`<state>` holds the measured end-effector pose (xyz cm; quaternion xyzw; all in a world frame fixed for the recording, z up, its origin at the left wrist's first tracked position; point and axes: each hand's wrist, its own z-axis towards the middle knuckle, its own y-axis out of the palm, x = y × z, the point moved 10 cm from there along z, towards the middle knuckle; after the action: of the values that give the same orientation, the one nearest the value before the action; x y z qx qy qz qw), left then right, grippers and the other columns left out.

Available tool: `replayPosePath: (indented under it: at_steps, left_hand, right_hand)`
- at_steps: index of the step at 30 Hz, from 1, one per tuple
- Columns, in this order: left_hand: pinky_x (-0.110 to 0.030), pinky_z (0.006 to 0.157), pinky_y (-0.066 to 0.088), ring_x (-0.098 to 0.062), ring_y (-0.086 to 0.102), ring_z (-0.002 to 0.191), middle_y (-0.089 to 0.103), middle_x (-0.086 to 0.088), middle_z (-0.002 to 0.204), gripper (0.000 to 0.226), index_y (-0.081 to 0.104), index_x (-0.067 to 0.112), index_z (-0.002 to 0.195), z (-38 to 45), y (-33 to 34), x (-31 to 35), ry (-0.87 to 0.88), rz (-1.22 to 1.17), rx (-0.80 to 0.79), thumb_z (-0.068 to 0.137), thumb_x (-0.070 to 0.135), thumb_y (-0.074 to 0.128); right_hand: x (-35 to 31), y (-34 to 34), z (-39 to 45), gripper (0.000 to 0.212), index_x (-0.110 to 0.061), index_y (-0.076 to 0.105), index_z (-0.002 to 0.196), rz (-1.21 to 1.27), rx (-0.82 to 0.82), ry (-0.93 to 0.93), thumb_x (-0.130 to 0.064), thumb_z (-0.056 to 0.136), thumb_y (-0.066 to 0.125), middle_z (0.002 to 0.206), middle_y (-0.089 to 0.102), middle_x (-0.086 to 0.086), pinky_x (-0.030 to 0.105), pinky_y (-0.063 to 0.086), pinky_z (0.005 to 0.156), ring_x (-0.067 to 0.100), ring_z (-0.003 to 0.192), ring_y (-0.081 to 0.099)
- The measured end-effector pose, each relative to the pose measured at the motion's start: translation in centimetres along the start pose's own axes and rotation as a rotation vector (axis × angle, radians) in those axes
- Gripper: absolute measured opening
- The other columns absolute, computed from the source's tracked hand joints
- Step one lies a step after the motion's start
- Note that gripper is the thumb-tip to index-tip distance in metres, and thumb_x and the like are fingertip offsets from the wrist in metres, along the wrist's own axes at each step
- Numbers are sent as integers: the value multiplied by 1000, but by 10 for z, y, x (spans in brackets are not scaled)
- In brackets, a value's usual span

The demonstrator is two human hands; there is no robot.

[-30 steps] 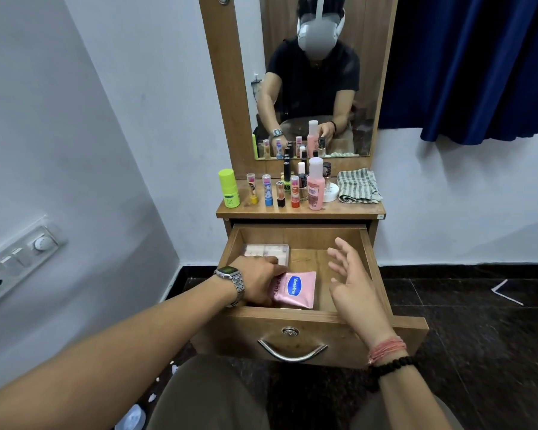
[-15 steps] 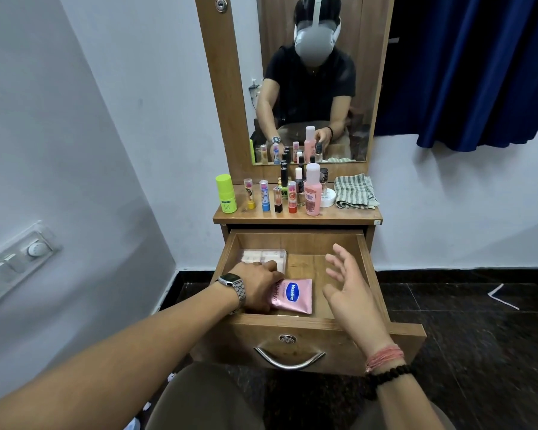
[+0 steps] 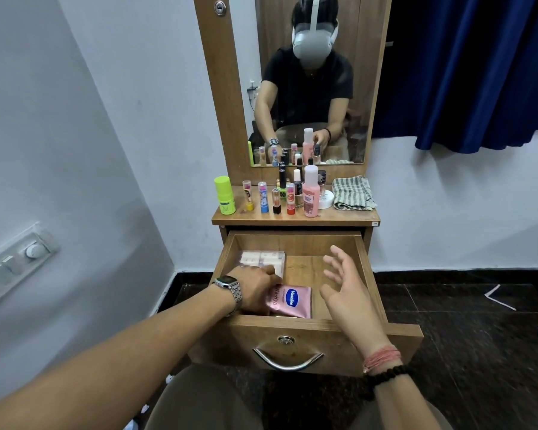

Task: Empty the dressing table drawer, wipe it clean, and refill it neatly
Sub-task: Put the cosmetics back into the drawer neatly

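Note:
The wooden drawer (image 3: 295,330) is pulled out under the dressing table top. A pink Vaseline pouch (image 3: 292,301) lies flat at its front, and a clear box of pale blocks (image 3: 263,259) sits in the back left corner. My left hand (image 3: 255,288), with a metal watch on the wrist, is down inside the drawer. Its curled fingers grip the pouch's left edge and reach up to the clear box. With fingers spread and nothing held, my right hand (image 3: 345,283) hovers over the bare right half of the drawer.
On the table top stand a green bottle (image 3: 225,195), several small lip balms and polish bottles, a pink bottle (image 3: 310,193) and a white jar (image 3: 326,198), with a folded striped cloth (image 3: 351,193) beside them. A mirror (image 3: 308,88) rises behind. A switch panel (image 3: 13,262) sits on the left wall.
The camera has tipped a little, so the table sits lower in view. My left hand stays on the pouch, and my right hand keeps hovering over the drawer.

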<state>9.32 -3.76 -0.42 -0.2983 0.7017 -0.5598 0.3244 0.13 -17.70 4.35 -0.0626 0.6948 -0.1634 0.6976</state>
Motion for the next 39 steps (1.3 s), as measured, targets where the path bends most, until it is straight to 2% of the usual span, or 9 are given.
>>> replayPosePath:
  at_steps: [5, 9, 13, 16, 21, 25, 29, 35, 39]
  left_hand:
    - [-31, 77, 47, -23, 58, 106, 50, 4, 130, 66, 44, 33, 137, -1, 0, 1, 1, 0, -12, 77, 53, 64]
    - [-32, 79, 48, -24, 57, 109, 49, 3, 132, 66, 42, 32, 139, -4, 0, 3, 12, -10, -31, 79, 52, 64]
    - [-32, 81, 46, -25, 55, 112, 47, 2, 133, 66, 43, 31, 139, -10, -3, 5, 42, 4, -32, 80, 52, 64]
    - [-30, 79, 44, -24, 54, 113, 47, 4, 134, 63, 44, 31, 138, -15, -7, 2, 39, 7, -20, 81, 51, 64]
    - [-30, 77, 47, -20, 54, 114, 45, 7, 138, 54, 43, 33, 138, -22, -21, -2, 11, 18, 29, 88, 47, 57]
    - [-33, 77, 54, -18, 58, 106, 50, 7, 131, 52, 45, 32, 135, -28, -50, -12, -48, 8, 156, 87, 43, 60]
    - [-31, 74, 53, -14, 60, 100, 58, 9, 120, 36, 55, 31, 122, -32, -90, -39, -147, -96, 332, 87, 38, 60]
    - [-28, 72, 51, -10, 63, 88, 67, 12, 103, 16, 64, 31, 102, -47, -145, -85, -278, -265, 569, 88, 25, 59]
    - [-31, 74, 50, -14, 61, 90, 62, 5, 106, 19, 63, 25, 105, -53, -167, -111, -353, -343, 700, 86, 21, 62]
  right_hand:
    - [-1, 0, -1, 68, -32, 24, 147, -18, 20, -18, -1, 92, 49, 144, 43, -12, 23, 38, 101, 2, 124, 45]
    - [-3, -1, -3, 67, -34, 26, 146, -25, 44, -31, -3, 92, 50, 142, 44, -14, 28, 43, 102, 2, 123, 46]
    - [-3, -2, -4, 66, -34, 28, 145, -29, 50, -29, -3, 92, 50, 140, 46, -15, 17, 37, 91, 2, 122, 48]
    - [-3, -4, -5, 64, -34, 29, 144, -29, 59, -34, -3, 92, 50, 138, 47, -15, 16, 36, 91, 1, 119, 49]
    - [-5, -5, -6, 65, -38, 29, 143, -23, 74, -34, -3, 92, 50, 136, 48, -19, 28, 48, 96, -2, 116, 50]
    - [-6, -6, -7, 65, -38, 31, 142, 1, 79, -24, -2, 92, 50, 135, 49, -18, 37, 49, 100, -1, 116, 51]
    - [-6, -6, -7, 65, -37, 30, 142, 8, 75, -19, -2, 92, 50, 136, 48, -17, 40, 50, 99, 1, 118, 51]
    - [-6, -5, -7, 64, -40, 30, 141, -6, 74, -28, -3, 92, 50, 134, 48, -20, 38, 50, 98, -2, 116, 51]
    - [-3, -5, -5, 64, -41, 30, 140, -14, 74, -25, -4, 92, 51, 131, 49, -22, 28, 47, 97, -4, 114, 51]
